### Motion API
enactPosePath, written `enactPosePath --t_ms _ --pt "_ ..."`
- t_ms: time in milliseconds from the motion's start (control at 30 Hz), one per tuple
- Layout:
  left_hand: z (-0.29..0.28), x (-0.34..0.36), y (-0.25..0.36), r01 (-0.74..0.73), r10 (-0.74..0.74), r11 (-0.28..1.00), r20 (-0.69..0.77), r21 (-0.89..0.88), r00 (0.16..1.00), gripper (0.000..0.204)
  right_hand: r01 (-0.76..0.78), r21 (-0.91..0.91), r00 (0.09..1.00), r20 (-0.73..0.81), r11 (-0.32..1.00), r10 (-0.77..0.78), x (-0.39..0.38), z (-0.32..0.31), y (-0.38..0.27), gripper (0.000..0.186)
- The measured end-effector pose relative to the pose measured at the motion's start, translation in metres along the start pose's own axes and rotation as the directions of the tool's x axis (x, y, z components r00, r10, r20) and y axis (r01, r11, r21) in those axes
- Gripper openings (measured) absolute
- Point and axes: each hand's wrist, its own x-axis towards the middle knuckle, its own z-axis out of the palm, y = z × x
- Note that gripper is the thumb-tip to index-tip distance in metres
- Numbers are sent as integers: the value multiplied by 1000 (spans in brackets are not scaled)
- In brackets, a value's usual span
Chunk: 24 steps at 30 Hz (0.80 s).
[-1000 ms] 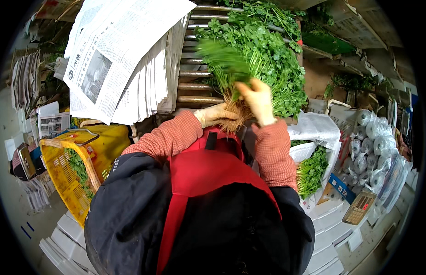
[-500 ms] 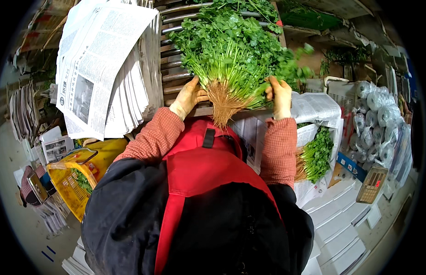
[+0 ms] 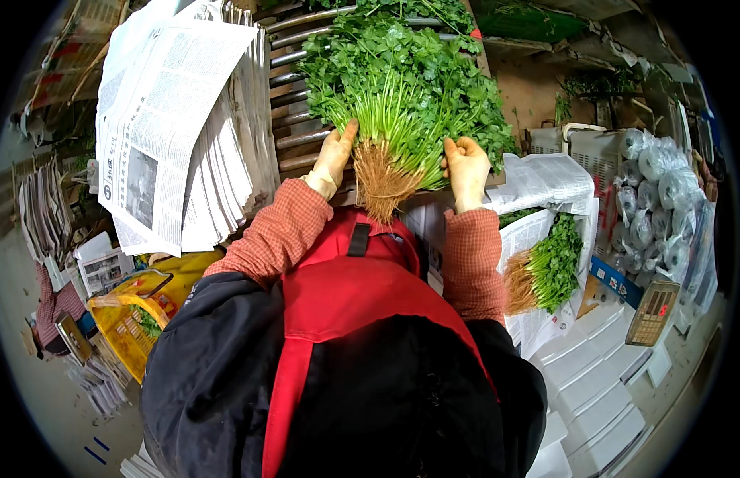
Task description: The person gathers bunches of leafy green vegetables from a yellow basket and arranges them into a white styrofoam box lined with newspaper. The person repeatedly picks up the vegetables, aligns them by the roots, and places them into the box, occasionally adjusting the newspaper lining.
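A wide bunch of leafy greens with pale green stems and brown roots lies on a rack of metal bars, its roots toward me. At the bunch's left edge, where stems meet roots, my left hand is closed against it, thumb pointing up. My right hand has its fingers curled at the right edge of the stems; some fingertips are hidden. Both hands wear thin, pale gloves.
A tall stack of newspapers stands left of the rack. Below it is a yellow basket with greens inside. To the right, another rooted bunch lies on newspaper, near rolls of clear plastic bags and a scale display. Another person is at far left.
My right hand has moved slightly left and down against the stems, and the blurred sprigs beside it now lie on the bunch. My left hand has shifted slightly, its thumb now against the stems.
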Motion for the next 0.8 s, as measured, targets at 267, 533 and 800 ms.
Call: enactPosePath --t_ms 267,533,800 --pt "-9 22 5 1 8 958 -31 286 999 104 3 -100 999 -33 995 -6 -12 -11 5 18" --pt "-10 40 6 -7 18 977 -50 215 999 120 467 -198 882 41 862 -469 -55 -14 -29 28" --pt "4 32 47 17 39 896 -119 443 992 102 786 -286 618 389 548 -683 -63 28 28 8"
